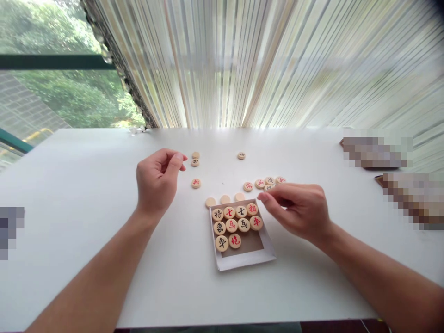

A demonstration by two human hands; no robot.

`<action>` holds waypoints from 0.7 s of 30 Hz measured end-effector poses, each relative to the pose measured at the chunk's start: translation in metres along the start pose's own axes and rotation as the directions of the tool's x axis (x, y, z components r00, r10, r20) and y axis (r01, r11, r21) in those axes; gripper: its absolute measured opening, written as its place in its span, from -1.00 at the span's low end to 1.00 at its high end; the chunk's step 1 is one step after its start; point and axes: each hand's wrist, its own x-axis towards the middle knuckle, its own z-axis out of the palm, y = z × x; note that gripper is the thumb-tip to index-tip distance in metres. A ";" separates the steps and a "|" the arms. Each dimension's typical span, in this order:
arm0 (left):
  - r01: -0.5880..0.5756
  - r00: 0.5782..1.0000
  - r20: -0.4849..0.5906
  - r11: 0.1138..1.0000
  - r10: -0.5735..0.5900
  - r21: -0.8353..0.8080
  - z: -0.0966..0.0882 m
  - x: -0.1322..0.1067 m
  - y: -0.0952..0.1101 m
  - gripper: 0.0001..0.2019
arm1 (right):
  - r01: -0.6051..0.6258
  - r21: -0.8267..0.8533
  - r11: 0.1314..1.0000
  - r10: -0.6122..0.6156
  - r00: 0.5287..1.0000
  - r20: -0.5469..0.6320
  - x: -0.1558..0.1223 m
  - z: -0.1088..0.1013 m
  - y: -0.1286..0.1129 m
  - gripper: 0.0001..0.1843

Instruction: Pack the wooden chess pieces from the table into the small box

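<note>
A shallow white box (pixel 247 265) lies on the table, holding several round Chinese chess pieces in rows, face up with red and black characters. Its front right part shows bare brown bottom beside the red cannon piece (pixel 235 241). My left hand (pixel 161 178) hovers left of the box, closed, thumb against curled fingers, with no piece visible in it. Near its fingertips sits a black-marked chess piece (pixel 195 163). My right hand (pixel 300 210) is closed by the box's far right corner, beside a cluster of pieces; its fingertips are partly hidden, so whatever they hold cannot be made out.
Blank-side-up pieces (pixel 225 199) line the box's far edge. Single pieces lie farther off, including a red-marked one (pixel 196 183) and a black-marked one (pixel 241 156). Blurred-out objects (pixel 376 152) rest at the right of the white table (pixel 86 185). A striped curtain (pixel 222 64) hangs behind.
</note>
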 end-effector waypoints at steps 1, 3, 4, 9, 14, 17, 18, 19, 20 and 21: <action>0.031 0.999 0.002 0.998 -0.032 0.050 -0.001 0.004 -0.005 -0.82 | -0.041 -0.007 0.999 0.040 0.999 -0.032 0.001 0.001 0.009 -0.65; 0.075 0.997 0.005 0.984 -0.077 0.164 -0.001 0.009 -0.015 -0.83 | -0.128 -0.003 0.992 0.128 0.990 -0.066 0.002 0.003 0.024 -0.67; 0.091 0.995 0.019 0.969 -0.097 0.229 0.000 0.010 -0.019 -0.81 | -0.166 0.007 0.986 0.166 0.983 -0.074 0.002 0.003 0.030 -0.68; 0.112 0.983 0.094 0.923 -0.157 0.367 0.003 0.011 -0.029 -0.81 | -0.268 0.078 0.960 0.273 0.960 -0.065 0.001 0.006 0.044 -0.65; 0.098 0.975 0.144 0.909 -0.170 0.405 0.006 0.008 -0.025 -0.77 | -0.274 0.125 0.954 0.275 0.961 0.005 0.000 0.007 0.044 -0.65; 0.093 0.972 0.159 0.905 -0.173 0.415 0.006 0.008 -0.024 -0.74 | -0.274 0.139 0.952 0.274 0.962 0.018 -0.001 0.008 0.045 -0.65; 0.092 0.971 0.164 0.903 -0.175 0.419 0.005 0.008 -0.024 -0.73 | -0.274 0.142 0.951 0.274 0.962 0.019 -0.001 0.008 0.045 -0.65; 0.092 0.969 0.169 0.901 -0.178 0.425 0.005 0.008 -0.025 -0.73 | -0.274 0.143 0.951 0.274 0.961 0.019 -0.001 0.008 0.045 -0.65; 0.091 0.968 0.174 0.898 -0.182 0.431 0.005 0.008 -0.025 -0.73 | -0.274 0.143 0.951 0.274 0.962 0.019 -0.001 0.008 0.045 -0.65; 0.091 0.966 0.181 0.894 -0.187 0.438 0.004 0.009 -0.026 -0.73 | -0.274 0.142 0.951 0.274 0.962 0.020 -0.002 0.008 0.045 -0.64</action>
